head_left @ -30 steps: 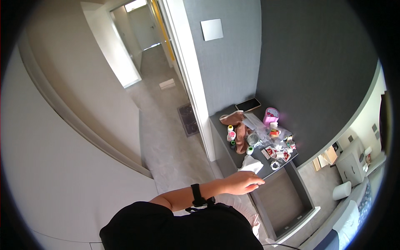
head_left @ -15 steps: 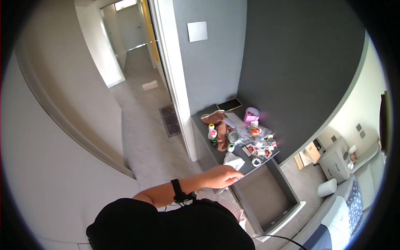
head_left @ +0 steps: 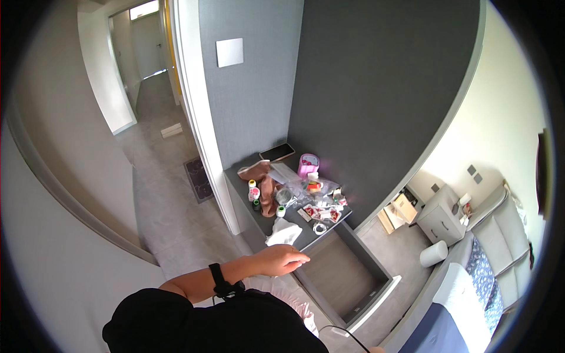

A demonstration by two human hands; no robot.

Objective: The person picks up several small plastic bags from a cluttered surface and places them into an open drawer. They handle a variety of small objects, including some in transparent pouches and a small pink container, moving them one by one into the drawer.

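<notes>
My left hand (head_left: 281,260) reaches across from the lower left, a black band at the wrist. Its fingers are bent and drawn together over the near left edge of a pulled-out grey drawer (head_left: 384,281), and no thing shows in them. Just beyond the hand, a crumpled white cloth or tissue (head_left: 283,232) lies on the corner of the grey tabletop (head_left: 241,200). Farther back are a brown cloth (head_left: 269,194), small bottles (head_left: 253,192), clear plastic packaging (head_left: 285,195), red-and-white packets (head_left: 331,215) and a white ring-shaped roll (head_left: 319,228). Of my right hand (head_left: 376,350), only a sliver shows at the lower edge.
A phone-like black slab (head_left: 277,152) and a pink container (head_left: 308,165) stand at the back by the dark wall. A doorway with a dark mat (head_left: 200,179) is on the left. To the right are a bedside cabinet (head_left: 441,219), a white cylinder (head_left: 434,254) and a bed (head_left: 421,329).
The whole view has shifted, so the table and drawer sit farther left in the picture. My left hand stays near the drawer's edge with its fingers bent.
</notes>
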